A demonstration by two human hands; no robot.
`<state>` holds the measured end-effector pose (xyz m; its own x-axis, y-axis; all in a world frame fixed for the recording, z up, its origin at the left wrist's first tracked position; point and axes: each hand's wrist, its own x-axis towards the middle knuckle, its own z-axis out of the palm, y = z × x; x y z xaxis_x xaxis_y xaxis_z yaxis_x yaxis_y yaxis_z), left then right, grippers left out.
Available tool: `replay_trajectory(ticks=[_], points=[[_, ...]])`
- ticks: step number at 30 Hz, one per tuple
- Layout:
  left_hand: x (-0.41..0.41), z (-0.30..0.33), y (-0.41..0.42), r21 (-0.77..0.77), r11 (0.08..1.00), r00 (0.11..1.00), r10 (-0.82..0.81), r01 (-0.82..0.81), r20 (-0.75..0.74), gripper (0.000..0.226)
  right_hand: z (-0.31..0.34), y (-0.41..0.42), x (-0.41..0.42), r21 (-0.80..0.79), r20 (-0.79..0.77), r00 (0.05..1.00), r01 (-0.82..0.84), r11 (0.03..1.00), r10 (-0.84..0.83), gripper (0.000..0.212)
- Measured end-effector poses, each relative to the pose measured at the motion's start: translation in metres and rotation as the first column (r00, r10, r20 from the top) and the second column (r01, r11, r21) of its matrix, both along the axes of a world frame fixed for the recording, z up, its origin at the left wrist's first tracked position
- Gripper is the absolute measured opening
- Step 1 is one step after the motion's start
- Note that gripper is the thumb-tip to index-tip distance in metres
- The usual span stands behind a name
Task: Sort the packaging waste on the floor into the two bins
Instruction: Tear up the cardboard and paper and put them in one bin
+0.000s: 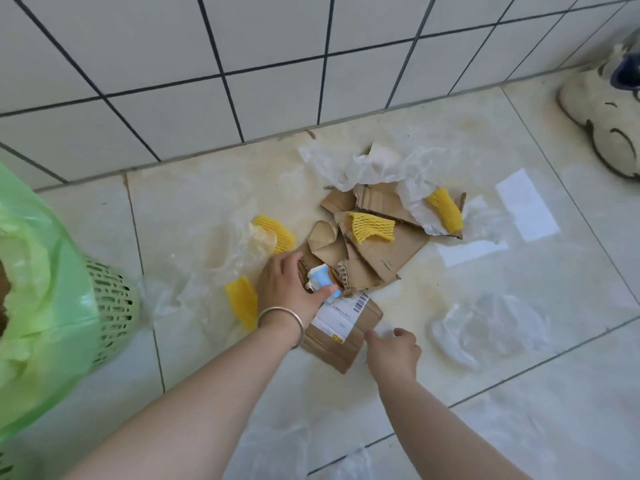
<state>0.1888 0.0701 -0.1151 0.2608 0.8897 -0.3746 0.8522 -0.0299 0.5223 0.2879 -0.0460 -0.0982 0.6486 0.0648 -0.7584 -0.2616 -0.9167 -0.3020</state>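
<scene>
Torn brown cardboard pieces (388, 251) lie piled on the floor with several yellow foam nets (372, 227) and clear plastic bags (485, 327). My left hand (291, 289), with a silver bangle on the wrist, is closed on a small blue and white carton (322, 277) at the near side of the pile. My right hand (394, 348) touches the edge of a cardboard piece with a white shipping label (341, 327), fingers curled at its corner. A green basket bin lined with a green bag (52, 289) stands at the left.
A white tiled wall (242, 64) runs behind the pile. A pale slipper (606, 109) lies at the far right. Crumpled white plastic (363, 164) sits at the back of the pile. More clear plastic (221, 258) lies beside the bin. Only one bin shows.
</scene>
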Motion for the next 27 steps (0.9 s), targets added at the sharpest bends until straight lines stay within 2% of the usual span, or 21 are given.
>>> replay_trajectory(ticks=[3,5,6,9,11,14,16,18,19,22,24,27], points=[[0.009,-0.008,0.008,0.029,0.992,0.982,-0.117,0.123,-0.147,0.094,-0.008,0.009,-0.002,0.028,-0.061,0.993,0.108,0.994,-0.106,0.052],[0.011,-0.010,0.011,0.062,0.983,0.957,-0.153,0.173,-0.248,0.097,-0.014,0.016,-0.004,0.055,-0.093,0.984,0.161,0.985,-0.155,0.037],[0.012,-0.011,0.011,0.077,0.980,0.944,-0.156,0.186,-0.290,0.095,-0.017,0.019,-0.005,0.068,-0.104,0.979,0.184,0.981,-0.176,0.037],[0.014,-0.010,0.010,0.074,0.983,0.922,-0.130,0.168,-0.364,0.088,-0.024,0.019,-0.004,0.101,-0.110,0.972,0.217,0.971,-0.205,0.054],[0.014,-0.010,0.009,0.037,0.990,0.920,-0.113,0.137,-0.374,0.084,-0.025,0.017,-0.004,0.114,-0.123,0.967,0.239,0.964,-0.225,0.057],[0.012,-0.007,0.008,-0.092,0.988,0.941,-0.144,0.122,-0.306,0.076,-0.028,0.011,-0.004,0.148,-0.169,0.945,0.305,0.941,-0.280,0.048],[0.009,-0.004,0.007,-0.197,0.977,0.971,-0.126,0.086,-0.203,0.059,-0.028,0.007,-0.003,0.146,-0.194,0.930,0.343,0.928,-0.313,0.038],[0.004,-0.001,0.006,-0.289,0.957,0.998,-0.019,0.001,-0.060,0.030,-0.026,0.000,0.003,0.147,-0.224,0.918,0.364,0.920,-0.327,0.026],[0.001,0.001,0.006,-0.337,0.940,0.999,0.049,-0.047,-0.003,0.024,-0.023,-0.003,0.007,0.158,-0.237,0.915,0.369,0.916,-0.327,0.021],[-0.012,0.005,0.008,-0.392,0.908,0.979,0.190,-0.145,0.078,0.037,-0.014,-0.013,0.024,0.223,-0.261,0.905,0.396,0.891,-0.337,0.016],[-0.021,0.008,0.008,-0.420,0.888,0.960,0.256,-0.189,0.111,0.042,-0.010,-0.017,0.033,0.278,-0.332,0.887,0.417,0.865,-0.321,0.013],[-0.029,0.015,0.001,-0.458,0.873,0.950,0.267,-0.168,0.159,0.027,-0.007,-0.021,0.031,0.372,-0.514,0.840,0.400,0.838,-0.172,0.028]])
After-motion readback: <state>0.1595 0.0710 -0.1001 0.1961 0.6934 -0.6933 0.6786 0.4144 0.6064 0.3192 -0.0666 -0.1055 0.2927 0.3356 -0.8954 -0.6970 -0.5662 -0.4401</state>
